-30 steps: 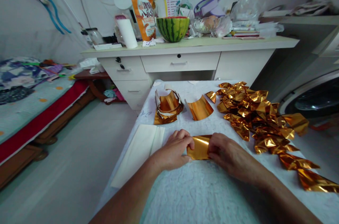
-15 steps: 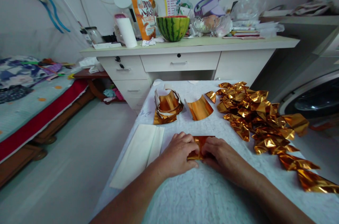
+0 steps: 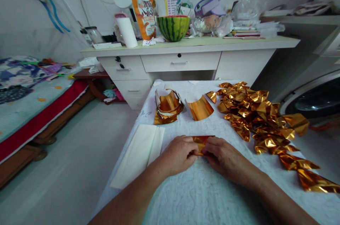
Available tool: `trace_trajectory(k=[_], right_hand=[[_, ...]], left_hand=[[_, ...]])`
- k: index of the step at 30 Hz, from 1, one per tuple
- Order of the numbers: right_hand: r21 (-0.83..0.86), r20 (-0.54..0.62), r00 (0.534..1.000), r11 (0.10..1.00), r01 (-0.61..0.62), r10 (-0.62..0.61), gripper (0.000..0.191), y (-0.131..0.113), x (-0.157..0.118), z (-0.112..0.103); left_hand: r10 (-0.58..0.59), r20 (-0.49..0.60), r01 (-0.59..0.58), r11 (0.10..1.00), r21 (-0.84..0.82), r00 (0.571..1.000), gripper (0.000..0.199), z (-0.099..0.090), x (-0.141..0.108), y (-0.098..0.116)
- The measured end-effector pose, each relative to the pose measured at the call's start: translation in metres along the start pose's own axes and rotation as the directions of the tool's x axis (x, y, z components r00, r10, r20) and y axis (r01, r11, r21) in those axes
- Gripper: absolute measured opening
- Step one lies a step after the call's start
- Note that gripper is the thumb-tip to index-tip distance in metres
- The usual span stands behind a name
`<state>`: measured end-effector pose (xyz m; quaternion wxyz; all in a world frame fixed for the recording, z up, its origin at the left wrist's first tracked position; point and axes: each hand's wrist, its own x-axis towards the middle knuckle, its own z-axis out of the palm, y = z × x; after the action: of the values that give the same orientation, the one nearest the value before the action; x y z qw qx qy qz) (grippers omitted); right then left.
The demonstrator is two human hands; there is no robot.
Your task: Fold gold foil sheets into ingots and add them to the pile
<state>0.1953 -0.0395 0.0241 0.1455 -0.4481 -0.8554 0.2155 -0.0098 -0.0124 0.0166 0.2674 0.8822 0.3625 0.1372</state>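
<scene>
White drawers [image 3: 180, 62] and a green-topped desk [image 3: 204, 44] span the upper middle; a pale-clothed table [image 3: 202, 196] fills the lower middle. Gold twists [image 3: 247, 108] lie right of centre. Below centre, our left hand [image 3: 182, 155] and right hand [image 3: 220, 155] pinch a gold foil sheet [image 3: 199, 142] between curled fingers.

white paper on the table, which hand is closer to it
Left. The left hand is just right of the white paper, its fingers on the gold foil piece; the right hand is farther right, across that piece.
</scene>
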Motion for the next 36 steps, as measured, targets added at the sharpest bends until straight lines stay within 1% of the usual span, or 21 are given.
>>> trace_trajectory(k=[5,12,16,20,23,28,33,36], right_hand=[[0.022,0.029,0.998,0.998,-0.058,0.057,0.016,0.005,-0.002,-0.002],[0.114,0.030,0.993,0.987,-0.113,0.110,0.014,0.009,-0.005,-0.007],[0.083,0.028,0.983,0.980,-0.182,0.180,0.018,0.008,-0.003,-0.010],[0.043,0.032,0.977,0.976,-0.214,0.213,0.021,0.005,0.000,-0.010],[-0.005,0.032,0.968,0.968,-0.249,0.249,0.023,0.003,0.002,-0.009],[-0.024,0.030,0.951,0.952,-0.306,0.307,0.021,0.004,0.002,-0.007],[-0.038,0.010,0.932,0.931,-0.362,0.363,0.017,0.004,0.002,-0.007],[-0.045,0.001,0.917,0.916,-0.398,0.399,0.013,0.005,0.003,-0.006]], left_hand=[[-0.030,0.003,0.030,0.999,-0.022,1.000,0.010,-0.001,-0.001,0.000],[-0.063,0.012,0.063,0.998,0.010,0.998,0.012,-0.003,0.000,0.005],[-0.103,-0.005,0.103,0.995,0.013,0.995,0.015,-0.003,0.000,0.006],[-0.163,-0.021,0.163,0.986,0.031,0.986,0.017,-0.003,0.001,0.005],[-0.181,-0.020,0.182,0.982,0.046,0.983,0.018,-0.002,0.001,0.005],[-0.228,-0.024,0.229,0.972,0.062,0.973,0.014,-0.003,0.001,0.006],[-0.319,-0.048,0.322,0.943,0.086,0.947,0.012,-0.005,0.001,0.006],[-0.343,-0.057,0.347,0.932,0.100,0.938,0.014,-0.004,0.001,0.007]])
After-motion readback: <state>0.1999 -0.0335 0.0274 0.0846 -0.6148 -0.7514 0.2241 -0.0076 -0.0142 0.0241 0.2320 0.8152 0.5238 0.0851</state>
